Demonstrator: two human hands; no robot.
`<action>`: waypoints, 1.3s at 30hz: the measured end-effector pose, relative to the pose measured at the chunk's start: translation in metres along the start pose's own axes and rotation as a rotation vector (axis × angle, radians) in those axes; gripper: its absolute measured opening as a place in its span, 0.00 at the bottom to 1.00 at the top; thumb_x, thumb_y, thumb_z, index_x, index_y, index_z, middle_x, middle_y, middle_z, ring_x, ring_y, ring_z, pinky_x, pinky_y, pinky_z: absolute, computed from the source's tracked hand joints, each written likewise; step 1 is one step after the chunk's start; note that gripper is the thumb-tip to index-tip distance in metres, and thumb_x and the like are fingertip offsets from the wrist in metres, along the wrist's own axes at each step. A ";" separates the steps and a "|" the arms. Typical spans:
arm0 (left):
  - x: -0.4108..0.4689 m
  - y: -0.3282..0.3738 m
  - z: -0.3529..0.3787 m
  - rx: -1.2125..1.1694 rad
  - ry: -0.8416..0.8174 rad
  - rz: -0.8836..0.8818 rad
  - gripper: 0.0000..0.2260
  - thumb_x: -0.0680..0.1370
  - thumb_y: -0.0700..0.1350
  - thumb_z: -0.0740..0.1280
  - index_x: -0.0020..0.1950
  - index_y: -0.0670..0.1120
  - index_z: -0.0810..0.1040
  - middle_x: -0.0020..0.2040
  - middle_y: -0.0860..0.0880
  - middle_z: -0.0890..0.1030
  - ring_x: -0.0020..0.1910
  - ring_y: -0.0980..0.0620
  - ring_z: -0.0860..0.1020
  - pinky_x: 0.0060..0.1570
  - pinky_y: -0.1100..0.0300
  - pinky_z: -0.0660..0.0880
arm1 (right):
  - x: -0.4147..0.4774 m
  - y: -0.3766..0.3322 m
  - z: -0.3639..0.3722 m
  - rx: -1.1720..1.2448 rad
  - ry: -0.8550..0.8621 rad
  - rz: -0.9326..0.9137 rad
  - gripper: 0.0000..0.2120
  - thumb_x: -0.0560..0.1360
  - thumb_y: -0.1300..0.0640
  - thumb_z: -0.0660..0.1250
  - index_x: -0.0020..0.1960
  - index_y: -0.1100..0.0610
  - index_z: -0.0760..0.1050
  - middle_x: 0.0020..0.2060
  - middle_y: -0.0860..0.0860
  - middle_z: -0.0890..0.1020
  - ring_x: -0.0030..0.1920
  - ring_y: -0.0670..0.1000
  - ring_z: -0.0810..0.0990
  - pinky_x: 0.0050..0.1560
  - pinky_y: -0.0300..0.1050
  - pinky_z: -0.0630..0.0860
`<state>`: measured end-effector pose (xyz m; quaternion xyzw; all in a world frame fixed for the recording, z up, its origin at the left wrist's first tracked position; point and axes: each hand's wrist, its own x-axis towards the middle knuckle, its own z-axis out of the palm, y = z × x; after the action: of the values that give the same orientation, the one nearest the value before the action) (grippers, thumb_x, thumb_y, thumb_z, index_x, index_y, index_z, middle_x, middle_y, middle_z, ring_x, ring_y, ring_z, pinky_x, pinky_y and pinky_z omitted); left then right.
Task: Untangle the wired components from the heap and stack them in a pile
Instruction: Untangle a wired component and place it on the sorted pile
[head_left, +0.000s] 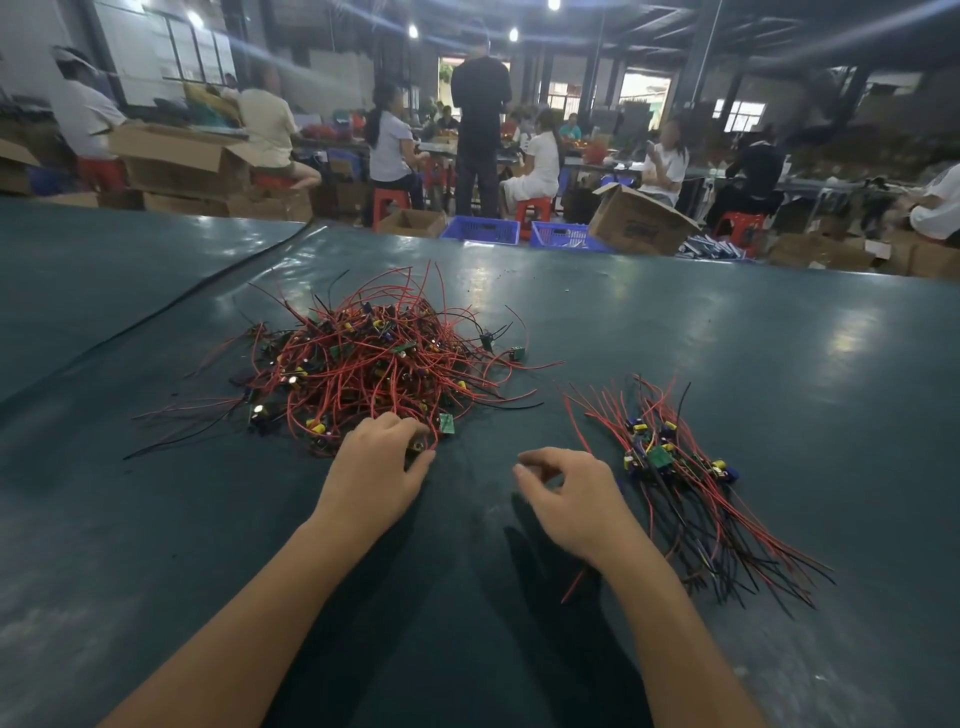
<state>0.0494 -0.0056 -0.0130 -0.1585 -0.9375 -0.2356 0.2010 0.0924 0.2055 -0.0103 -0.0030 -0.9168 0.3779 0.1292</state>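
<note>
Two clusters of wired parts lie on the dark green tabletop (727, 338). The heap (363, 364), left of centre, is a dense tangle of red and black wires studded with small green boards and yellow and blue parts. The pile (670, 457) on the right is neater, its boards bunched together and its wires fanning toward the near right. Your left hand (376, 467) curls its fingers round a component (415, 446) at the heap's near edge. Your right hand (566, 493) sits between heap and pile, fingers loosely curled, visibly holding nothing.
</note>
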 end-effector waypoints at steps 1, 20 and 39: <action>0.000 0.003 -0.001 -0.018 0.056 0.028 0.11 0.77 0.46 0.69 0.58 0.45 0.81 0.51 0.48 0.81 0.52 0.47 0.77 0.57 0.52 0.72 | 0.000 -0.001 0.000 0.030 0.009 0.002 0.12 0.76 0.49 0.68 0.56 0.53 0.82 0.41 0.40 0.81 0.45 0.41 0.78 0.50 0.34 0.72; -0.008 0.036 -0.007 -0.219 0.429 0.544 0.04 0.77 0.41 0.70 0.50 0.43 0.83 0.52 0.50 0.83 0.50 0.52 0.80 0.50 0.57 0.74 | 0.001 0.002 -0.023 -0.121 0.300 0.063 0.13 0.79 0.47 0.64 0.48 0.54 0.82 0.40 0.48 0.82 0.43 0.52 0.81 0.45 0.45 0.75; -0.014 0.047 -0.009 -0.345 0.394 0.549 0.09 0.76 0.43 0.70 0.40 0.39 0.78 0.43 0.47 0.79 0.41 0.49 0.77 0.42 0.56 0.76 | -0.011 -0.048 -0.004 0.778 0.270 -0.061 0.08 0.80 0.60 0.63 0.45 0.55 0.79 0.34 0.47 0.84 0.30 0.47 0.81 0.26 0.36 0.73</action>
<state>0.0826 0.0266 0.0062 -0.3870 -0.7502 -0.3531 0.4034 0.1080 0.1727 0.0232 0.0236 -0.6800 0.6885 0.2509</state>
